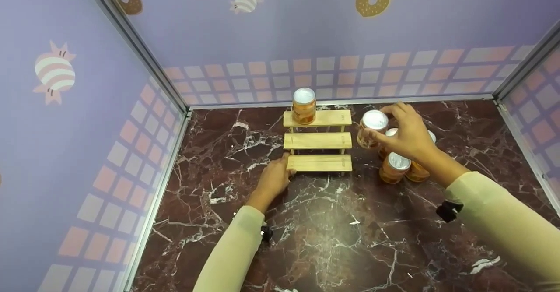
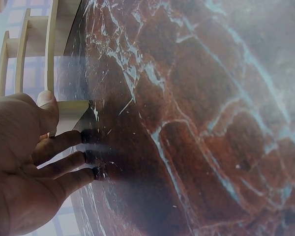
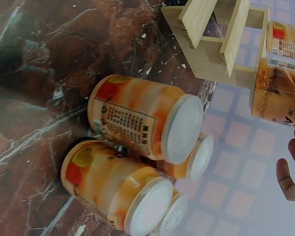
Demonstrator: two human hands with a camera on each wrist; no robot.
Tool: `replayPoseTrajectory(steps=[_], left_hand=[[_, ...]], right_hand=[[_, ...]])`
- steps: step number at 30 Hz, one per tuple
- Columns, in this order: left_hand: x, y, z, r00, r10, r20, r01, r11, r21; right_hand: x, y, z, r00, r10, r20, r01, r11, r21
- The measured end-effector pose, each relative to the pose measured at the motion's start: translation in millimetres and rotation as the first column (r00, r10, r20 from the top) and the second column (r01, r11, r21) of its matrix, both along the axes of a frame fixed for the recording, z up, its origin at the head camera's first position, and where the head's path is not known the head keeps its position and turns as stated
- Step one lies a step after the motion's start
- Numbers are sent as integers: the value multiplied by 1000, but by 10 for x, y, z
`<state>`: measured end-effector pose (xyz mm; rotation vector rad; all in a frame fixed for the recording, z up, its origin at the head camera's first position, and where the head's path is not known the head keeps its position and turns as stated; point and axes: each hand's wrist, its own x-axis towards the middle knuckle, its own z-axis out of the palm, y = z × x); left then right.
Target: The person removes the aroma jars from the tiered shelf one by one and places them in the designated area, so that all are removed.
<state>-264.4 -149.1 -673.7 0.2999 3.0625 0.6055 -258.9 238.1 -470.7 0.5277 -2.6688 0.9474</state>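
Observation:
A three-step wooden stand [image 1: 319, 163] is on the dark marbled table. My left hand [image 1: 272, 180] grips the left end of its lowest step, the thumb [image 2: 48, 105] lying against the board's edge. My right hand [image 1: 411, 134] holds a can [image 1: 368, 138] with an orange fruit-print label and pale lid, raised just right of the stand. In the right wrist view this held can [image 3: 278, 96] appears at the right edge, with part of the hand out of frame. A similar can [image 1: 304, 109] stands on the left part of the top step.
Several more cans [image 1: 392, 171] cluster upright on the table beneath my right hand, partly hidden by it. A patterned purple wall [image 1: 323, 29] rises close behind the stand. Side panels [image 1: 87, 121] enclose the table at left and right.

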Motion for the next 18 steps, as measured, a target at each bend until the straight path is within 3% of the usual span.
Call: replayPoseTrajectory(steps=[11, 18], left_hand=[[6, 4, 26, 1000, -1, 15, 1, 1000, -11], [-17, -2, -21, 1000, -3, -3, 2, 1000, -2]], right_hand=[[175, 192, -66, 999, 5, -48, -5, 1000, 5], [299, 291, -85, 999, 5, -54, -4, 1000, 15]])
